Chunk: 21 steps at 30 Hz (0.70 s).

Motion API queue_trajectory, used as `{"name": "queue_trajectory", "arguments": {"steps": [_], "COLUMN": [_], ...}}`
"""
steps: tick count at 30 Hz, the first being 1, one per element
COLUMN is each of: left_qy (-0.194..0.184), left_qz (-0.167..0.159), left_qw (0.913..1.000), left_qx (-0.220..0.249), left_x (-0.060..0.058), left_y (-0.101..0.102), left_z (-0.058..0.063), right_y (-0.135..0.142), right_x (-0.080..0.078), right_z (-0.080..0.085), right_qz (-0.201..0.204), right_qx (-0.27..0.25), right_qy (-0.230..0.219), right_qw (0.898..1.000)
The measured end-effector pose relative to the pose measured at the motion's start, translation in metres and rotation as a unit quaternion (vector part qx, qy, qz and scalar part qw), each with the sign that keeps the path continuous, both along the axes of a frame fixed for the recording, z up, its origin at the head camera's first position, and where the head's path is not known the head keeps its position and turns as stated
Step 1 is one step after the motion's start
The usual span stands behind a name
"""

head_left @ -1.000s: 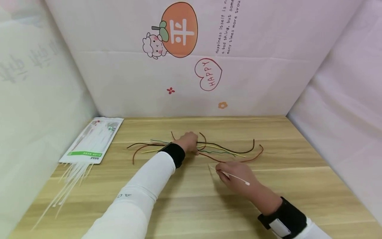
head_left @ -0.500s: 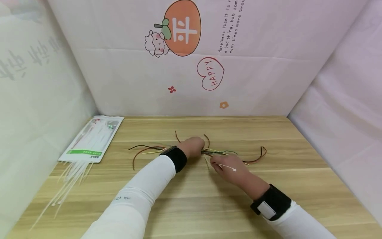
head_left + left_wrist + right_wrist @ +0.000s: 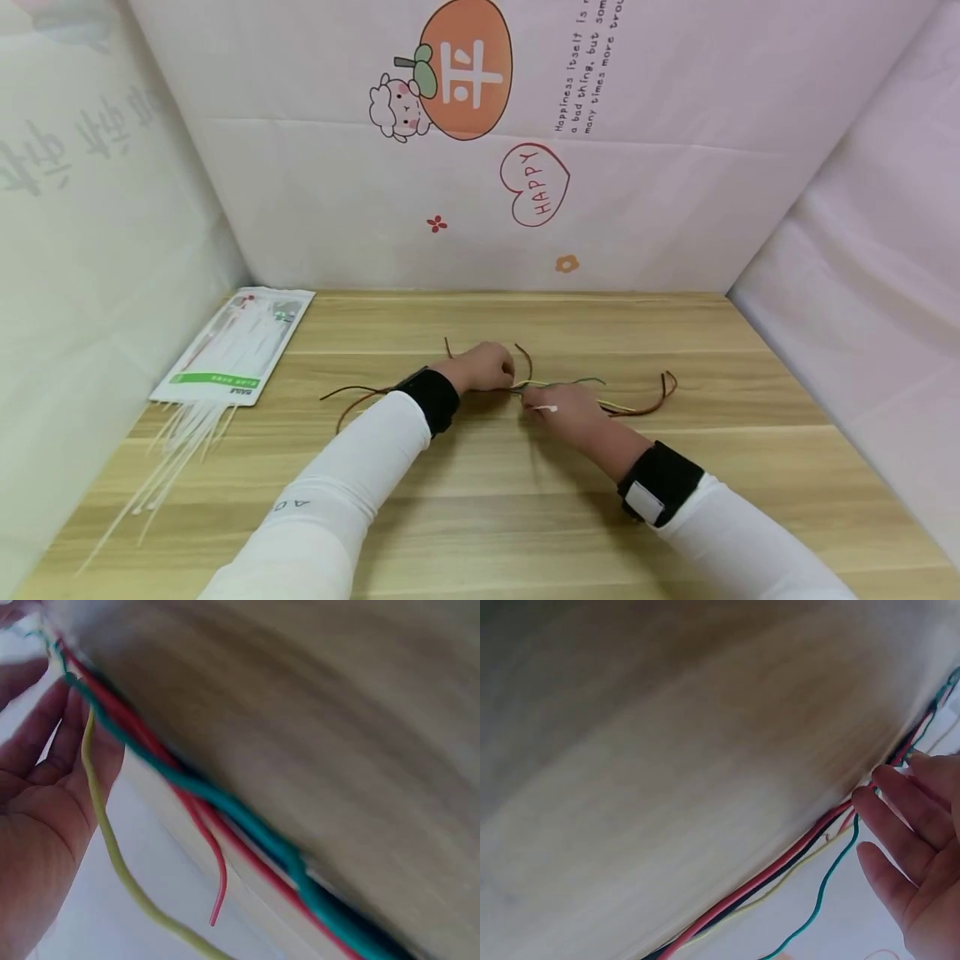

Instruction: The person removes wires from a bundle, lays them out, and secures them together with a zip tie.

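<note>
A loose bundle of thin red, black, yellow and green wires (image 3: 637,410) lies crosswise on the table. My left hand (image 3: 480,367) pinches the bundle near its middle. In the left wrist view, green and red wires (image 3: 202,796) run to its fingertips, and a yellow wire (image 3: 112,847) hangs below. Close beside it on the right, my right hand (image 3: 570,410) pinches a white cable tie (image 3: 549,407), whose head end sticks out over the hand. Right-hand fingers (image 3: 900,825) touch the wires in the right wrist view. The tie's other end is hidden.
A white packet (image 3: 236,346) with a green stripe lies at the table's left, several white cable ties (image 3: 176,446) spilling from its open end. A printed white cloth wall (image 3: 337,208) rises along the wood table's (image 3: 465,517) back edge, with cloth at both sides.
My right hand has moved left and away from me with the cable tie, up close to the left hand. The wires on the right have drawn closer together. Less of the tie shows now.
</note>
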<state>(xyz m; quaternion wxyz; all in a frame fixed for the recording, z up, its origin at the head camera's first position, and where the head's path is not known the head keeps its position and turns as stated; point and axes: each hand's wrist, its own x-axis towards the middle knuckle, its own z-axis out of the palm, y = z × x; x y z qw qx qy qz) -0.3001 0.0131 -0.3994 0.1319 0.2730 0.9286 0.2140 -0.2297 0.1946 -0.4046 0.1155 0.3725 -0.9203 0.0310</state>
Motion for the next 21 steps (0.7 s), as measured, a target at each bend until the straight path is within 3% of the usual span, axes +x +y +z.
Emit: {"name": "queue_trajectory", "arguments": {"steps": [2, 5, 7, 9, 11, 14, 15, 17, 21], "left_qy": [0.010, 0.050, 0.101, 0.088, 0.060, 0.002, 0.004, 0.015, 0.026], "left_qz": [0.030, 0.075, 0.094, 0.123, 0.152, 0.190, 0.194, 0.196, 0.205], "left_qw": [0.9995, 0.9960, 0.9903, 0.9881, 0.9858, 0.9808, 0.9804, 0.9803, 0.9784], "left_qx": [0.003, 0.003, -0.013, -0.031, -0.040, -0.041, -0.032, -0.020, -0.006], "left_x": [-0.003, -0.046, -0.076, -0.095, -0.079, -0.036, -0.025, -0.008, -0.003], "left_y": [0.000, 0.000, 0.002, 0.006, 0.011, 0.019, 0.021, 0.023, 0.023], "left_z": [0.003, -0.048, -0.085, -0.104, -0.082, -0.030, -0.021, -0.009, -0.008], "right_y": [-0.002, -0.005, -0.006, -0.006, -0.007, -0.007, -0.007, -0.007, -0.008], "right_x": [0.000, -0.001, -0.001, -0.001, -0.001, -0.001, -0.001, 0.001, 0.007], "right_z": [0.001, 0.001, 0.000, 0.000, 0.000, 0.000, -0.001, -0.003, -0.004], "right_qz": [-0.013, -0.024, -0.023, -0.021, -0.021, -0.021, -0.019, -0.008, 0.039], "right_qx": [0.021, 0.035, 0.035, 0.034, 0.034, 0.036, 0.036, 0.029, 0.013], "right_qy": [-0.023, -0.045, -0.047, -0.049, -0.054, -0.052, -0.049, -0.030, 0.040], "right_qw": [0.999, 0.998, 0.998, 0.998, 0.998, 0.998, 0.998, 0.999, 0.998]}}
